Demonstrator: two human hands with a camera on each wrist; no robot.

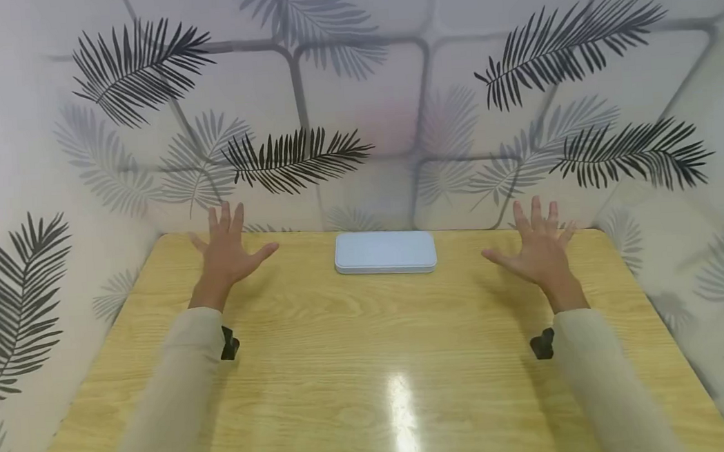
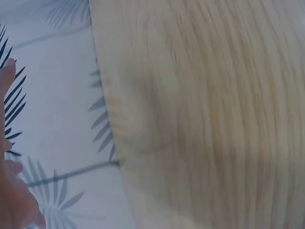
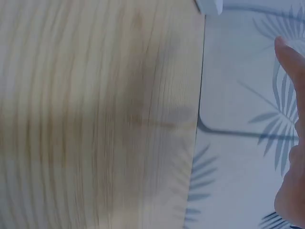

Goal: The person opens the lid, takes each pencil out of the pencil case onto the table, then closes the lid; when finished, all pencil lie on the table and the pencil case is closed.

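A pale, flat rectangular case with rounded corners (image 1: 385,251) lies at the far edge of the table, midway between the two hands. My left hand (image 1: 225,254) is held over the far left of the table with its fingers spread and nothing in it. On the other side, my right hand (image 1: 536,250) is spread the same way, also holding nothing. Each thumb points inward toward the case, well apart from it. Part of the left hand (image 2: 16,191) shows at the left border of its wrist view. In the right wrist view, a corner of the case (image 3: 211,5) peeks in at the top.
The wood-grain table (image 1: 345,365) has rounded far corners and a bright glare streak near its front. Pale wall covering with dark feathery leaves (image 1: 302,159) rises right behind the table and along both sides. A small black device (image 1: 229,343) sits at the left wrist, another (image 1: 542,344) at the right.
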